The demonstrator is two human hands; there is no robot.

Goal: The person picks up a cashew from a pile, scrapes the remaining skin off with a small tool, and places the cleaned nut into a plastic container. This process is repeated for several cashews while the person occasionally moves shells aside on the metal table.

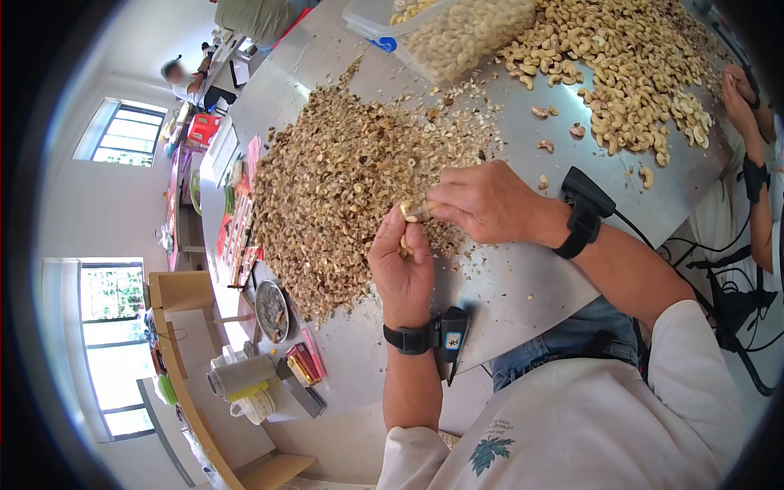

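Note:
My left hand [402, 257] is closed, with a cashew [411, 211] pinched at its fingertips. From the right, my right hand [488, 202] meets it, its fingers closed round a small thin tool [429, 210] whose tip touches the nut. Another pale nut shows partly inside my left palm. Both hands are over the near edge of a large heap of brown shell bits [327, 188] on the metal table [523, 278]. A pile of pale cashews [629, 73] lies at the upper right.
A clear plastic box [469, 41] of cashews stands at the top. A round metal dish [271, 311] and a grey cylinder [241, 378] are at the lower left. Another person's hands [739, 98] are at the right edge; a seated person [188, 82] is far off.

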